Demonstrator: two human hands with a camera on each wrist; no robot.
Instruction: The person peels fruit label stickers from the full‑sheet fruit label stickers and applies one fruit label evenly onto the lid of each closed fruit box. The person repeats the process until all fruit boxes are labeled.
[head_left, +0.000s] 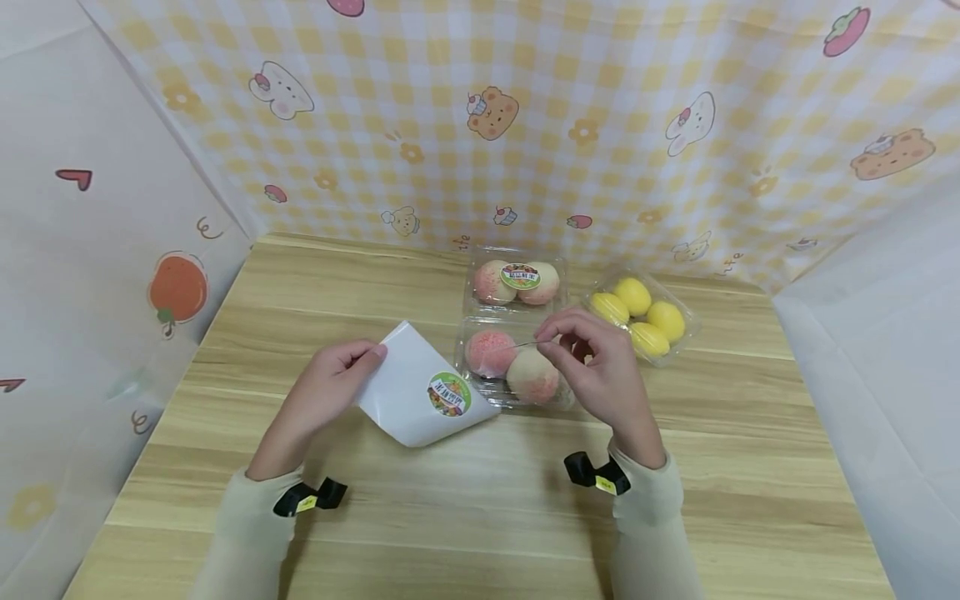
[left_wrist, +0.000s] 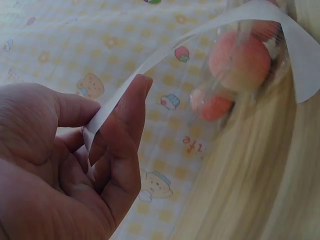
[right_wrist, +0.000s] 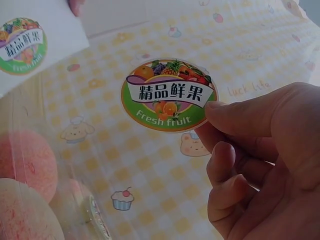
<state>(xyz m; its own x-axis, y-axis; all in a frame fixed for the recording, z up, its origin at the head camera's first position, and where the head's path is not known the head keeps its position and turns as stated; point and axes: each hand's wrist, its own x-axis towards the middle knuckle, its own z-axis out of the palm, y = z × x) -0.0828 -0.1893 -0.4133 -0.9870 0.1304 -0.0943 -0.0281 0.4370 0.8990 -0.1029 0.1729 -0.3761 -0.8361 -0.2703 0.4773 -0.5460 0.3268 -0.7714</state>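
My left hand [head_left: 327,389] pinches a corner of a white sticker sheet [head_left: 401,387] between thumb and fingers. One oval fruit label [head_left: 449,394] is on the sheet, whose far end bends over in the left wrist view. Between thumb and forefinger of my right hand [head_left: 603,375] is an oval "Fresh fruit" sticker [right_wrist: 170,95], seen face-on in the right wrist view and edge-on from the head. It hovers over a clear plastic box with a pink peach [head_left: 491,352] and a paler peach [head_left: 532,377].
Behind that box, another clear box holds peaches [head_left: 494,282] and bears a matching oval label [head_left: 520,276]. To the right, a clear box [head_left: 693,327] contains several lemons [head_left: 665,321]. A checked cloth [head_left: 540,175] hangs at the back of the wooden table [head_left: 435,533].
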